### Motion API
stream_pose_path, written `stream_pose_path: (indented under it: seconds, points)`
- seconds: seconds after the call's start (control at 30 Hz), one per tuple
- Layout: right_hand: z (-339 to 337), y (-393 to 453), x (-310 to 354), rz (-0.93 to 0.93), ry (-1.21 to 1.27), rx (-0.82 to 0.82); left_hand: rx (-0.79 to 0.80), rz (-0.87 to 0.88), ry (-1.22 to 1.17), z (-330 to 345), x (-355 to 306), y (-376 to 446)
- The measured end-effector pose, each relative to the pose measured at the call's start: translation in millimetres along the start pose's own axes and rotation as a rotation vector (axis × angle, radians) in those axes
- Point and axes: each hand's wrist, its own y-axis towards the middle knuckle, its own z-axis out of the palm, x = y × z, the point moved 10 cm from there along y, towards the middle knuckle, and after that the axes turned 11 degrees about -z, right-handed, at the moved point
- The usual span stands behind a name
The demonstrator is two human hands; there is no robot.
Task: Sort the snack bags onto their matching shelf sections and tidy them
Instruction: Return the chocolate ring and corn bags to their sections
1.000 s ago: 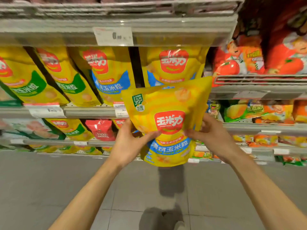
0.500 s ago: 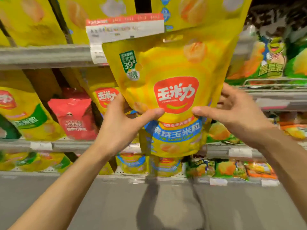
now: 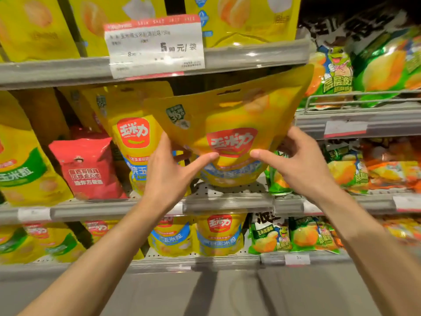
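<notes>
On the middle shelf (image 3: 227, 201), both hands (image 3: 166, 176) (image 3: 298, 165) pinch a yellow snack bag (image 3: 230, 124) beside its match (image 3: 134, 142).

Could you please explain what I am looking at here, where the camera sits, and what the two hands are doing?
There is no machine here: a person wears one wide-angle camera on the head, so you look forward and down along both bare arms at supermarket shelves.

The left hand and right hand together hold a large yellow plastic snack bag with a red logo and blue band, thumbs on its front and the other fingers behind. Its bottom is at the grey perforated metal shelf, tilted, with its top corner reaching up to the shelf edge above.

To its left stands a matching yellow bag with the same red logo, then a red snack bag with white lettering. Green bags of chips fill the right-hand section. A white price label with a red strip hangs on the upper shelf edge.
</notes>
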Motion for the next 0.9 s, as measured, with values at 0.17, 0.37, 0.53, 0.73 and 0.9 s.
stream_pose_path:
  seconds: [0.17, 0.37, 0.53, 0.73, 0.9]
  points:
    - [9, -14, -37, 0.09, 0.025, -0.003, 0.041, -0.071, -0.016, 19, 22, 3]
    - [7, -14, -69, 0.206, 0.072, -0.061, 0.078, -0.115, 0.027, 38, 24, 14]
    - [11, -1, -78, 0.274, 0.118, -0.055, 0.05, -0.176, -0.015, 50, 19, 34]
    - [29, 4, -90, 0.381, 0.107, -0.078, 0.048, -0.297, -0.014, 64, 25, 44]
    - [40, 0, -103, 0.463, 0.08, -0.072, 0.113, -0.355, -0.018, 81, 39, 37]
